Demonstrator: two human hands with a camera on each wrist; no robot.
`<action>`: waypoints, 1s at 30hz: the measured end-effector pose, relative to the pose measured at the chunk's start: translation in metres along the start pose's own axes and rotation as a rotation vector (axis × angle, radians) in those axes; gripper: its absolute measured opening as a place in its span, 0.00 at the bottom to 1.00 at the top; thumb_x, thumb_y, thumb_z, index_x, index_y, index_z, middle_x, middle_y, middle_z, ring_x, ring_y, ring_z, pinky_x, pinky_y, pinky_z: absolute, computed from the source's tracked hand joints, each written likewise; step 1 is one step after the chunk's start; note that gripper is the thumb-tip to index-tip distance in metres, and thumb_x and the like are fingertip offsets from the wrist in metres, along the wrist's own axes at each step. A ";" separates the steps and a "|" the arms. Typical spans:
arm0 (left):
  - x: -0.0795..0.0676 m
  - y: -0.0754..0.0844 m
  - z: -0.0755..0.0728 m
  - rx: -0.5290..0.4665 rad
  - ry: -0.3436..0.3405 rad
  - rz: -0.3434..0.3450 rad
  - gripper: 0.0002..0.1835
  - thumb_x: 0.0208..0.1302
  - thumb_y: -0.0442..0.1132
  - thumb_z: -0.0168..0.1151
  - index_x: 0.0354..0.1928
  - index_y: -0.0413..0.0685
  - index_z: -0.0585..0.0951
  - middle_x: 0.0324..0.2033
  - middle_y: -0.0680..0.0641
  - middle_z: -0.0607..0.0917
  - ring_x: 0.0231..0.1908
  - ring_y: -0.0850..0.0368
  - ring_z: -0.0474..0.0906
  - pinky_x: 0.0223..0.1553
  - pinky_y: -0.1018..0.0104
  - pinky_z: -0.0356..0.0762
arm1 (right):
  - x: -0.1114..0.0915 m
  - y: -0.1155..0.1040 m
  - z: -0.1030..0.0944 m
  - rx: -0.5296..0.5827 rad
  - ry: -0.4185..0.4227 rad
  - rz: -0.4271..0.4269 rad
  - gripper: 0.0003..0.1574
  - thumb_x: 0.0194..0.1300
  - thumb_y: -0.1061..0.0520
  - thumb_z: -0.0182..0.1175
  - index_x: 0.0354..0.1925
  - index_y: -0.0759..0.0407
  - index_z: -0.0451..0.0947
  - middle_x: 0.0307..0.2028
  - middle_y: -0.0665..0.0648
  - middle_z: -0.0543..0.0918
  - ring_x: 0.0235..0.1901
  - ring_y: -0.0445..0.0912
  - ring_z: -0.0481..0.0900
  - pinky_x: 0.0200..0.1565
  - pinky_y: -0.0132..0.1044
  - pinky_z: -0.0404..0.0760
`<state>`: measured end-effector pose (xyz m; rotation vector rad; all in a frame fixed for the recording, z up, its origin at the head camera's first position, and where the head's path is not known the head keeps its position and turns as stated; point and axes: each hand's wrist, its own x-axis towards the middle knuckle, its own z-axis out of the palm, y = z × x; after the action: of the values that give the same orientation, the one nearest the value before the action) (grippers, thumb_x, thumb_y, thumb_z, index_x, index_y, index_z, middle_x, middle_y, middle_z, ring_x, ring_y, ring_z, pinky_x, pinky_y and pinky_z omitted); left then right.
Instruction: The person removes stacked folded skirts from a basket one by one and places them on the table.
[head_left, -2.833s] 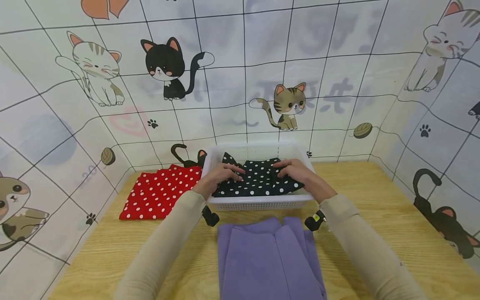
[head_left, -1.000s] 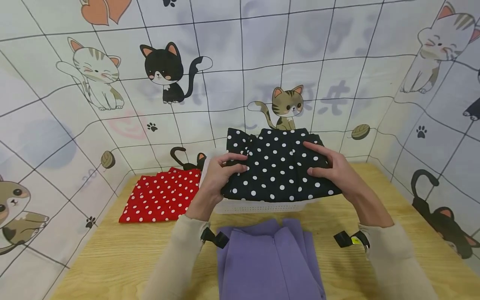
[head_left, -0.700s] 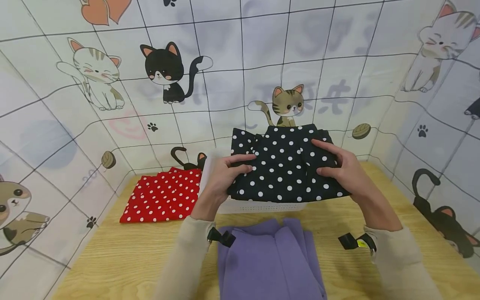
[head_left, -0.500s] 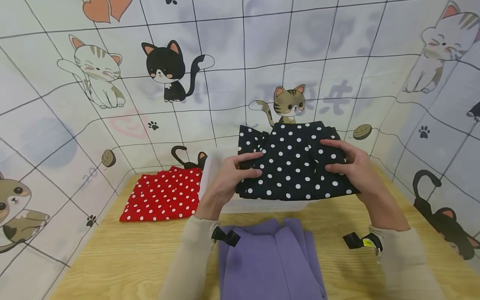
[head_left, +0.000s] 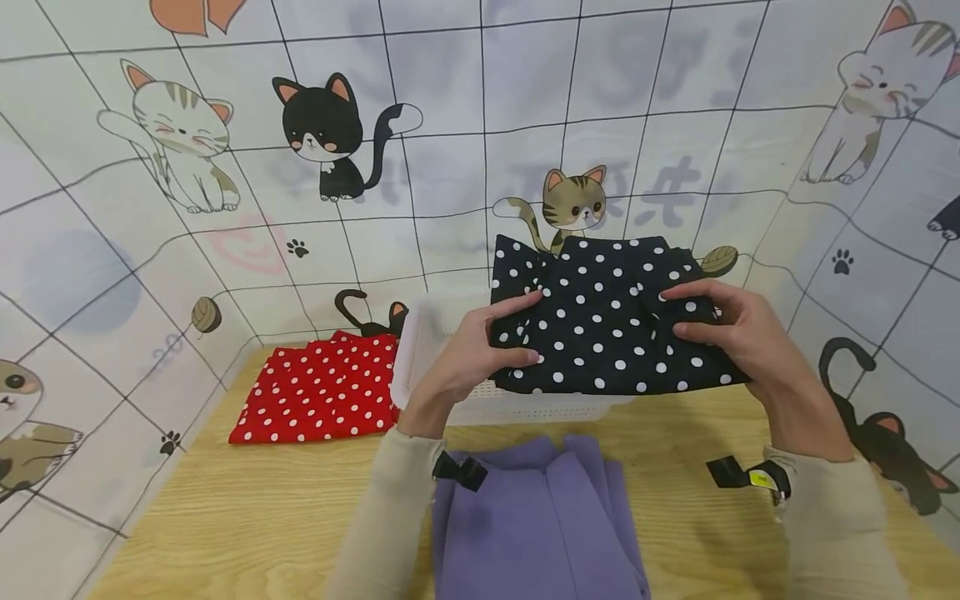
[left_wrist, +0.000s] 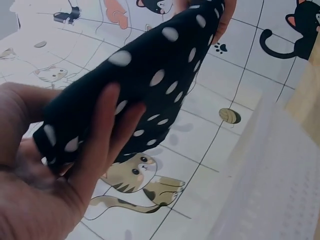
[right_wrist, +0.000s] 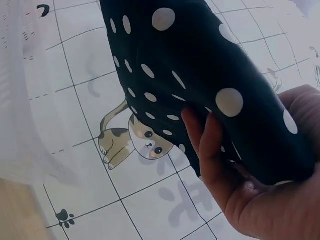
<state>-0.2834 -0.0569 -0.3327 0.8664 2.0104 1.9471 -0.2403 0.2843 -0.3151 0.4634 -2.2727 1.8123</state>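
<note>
A folded black cloth with white dots (head_left: pixel 600 317) hangs in the air above the white basket, its kind of garment not clear. My left hand (head_left: pixel 472 354) grips its left edge, and my right hand (head_left: pixel 738 329) grips the right edge. In the left wrist view, fingers of the left hand (left_wrist: pixel 55 185) lie along one face of the black cloth (left_wrist: pixel 145 75). The right wrist view has the right hand (right_wrist: pixel 250 195) wrapped round the cloth's end. Below and behind the cloth stands the white perforated basket (head_left: pixel 525 411), its inside mostly hidden.
A folded red cloth with white dots (head_left: pixel 318 390) lies left of the basket on the wooden table (head_left: pixel 262 517). Folded purple cloth (head_left: pixel 517 533) lies in front of the basket, between my forearms. A cat-printed wall covering (head_left: pixel 450 167) encloses the back and sides.
The black dotted cloth was down in the basket under both hands. They have lifted it out, and it has since moved rightward and slightly up. The red and purple cloths stay put.
</note>
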 end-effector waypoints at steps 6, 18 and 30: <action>0.002 -0.005 0.008 -0.089 0.141 0.007 0.38 0.60 0.22 0.64 0.72 0.57 0.76 0.67 0.47 0.80 0.54 0.57 0.85 0.51 0.69 0.85 | -0.002 -0.001 -0.002 -0.126 -0.034 0.036 0.42 0.67 0.68 0.66 0.75 0.50 0.69 0.69 0.46 0.67 0.51 0.32 0.80 0.40 0.28 0.87; 0.004 -0.008 0.014 -0.129 0.256 0.044 0.38 0.59 0.23 0.65 0.71 0.58 0.77 0.68 0.48 0.79 0.59 0.55 0.82 0.51 0.72 0.84 | 0.000 0.001 0.007 0.277 0.068 -0.061 0.26 0.63 0.78 0.63 0.58 0.65 0.81 0.54 0.55 0.76 0.39 0.41 0.90 0.34 0.36 0.89; 0.003 -0.007 0.016 -0.175 0.281 0.124 0.30 0.62 0.25 0.65 0.66 0.52 0.79 0.64 0.50 0.79 0.54 0.57 0.82 0.49 0.70 0.85 | -0.004 -0.005 0.003 -0.003 -0.064 -0.168 0.45 0.64 0.79 0.60 0.75 0.59 0.66 0.69 0.51 0.69 0.54 0.35 0.83 0.46 0.27 0.86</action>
<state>-0.2790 -0.0419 -0.3405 0.7258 1.9268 2.3905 -0.2345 0.2806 -0.3130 0.6983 -2.2026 1.7353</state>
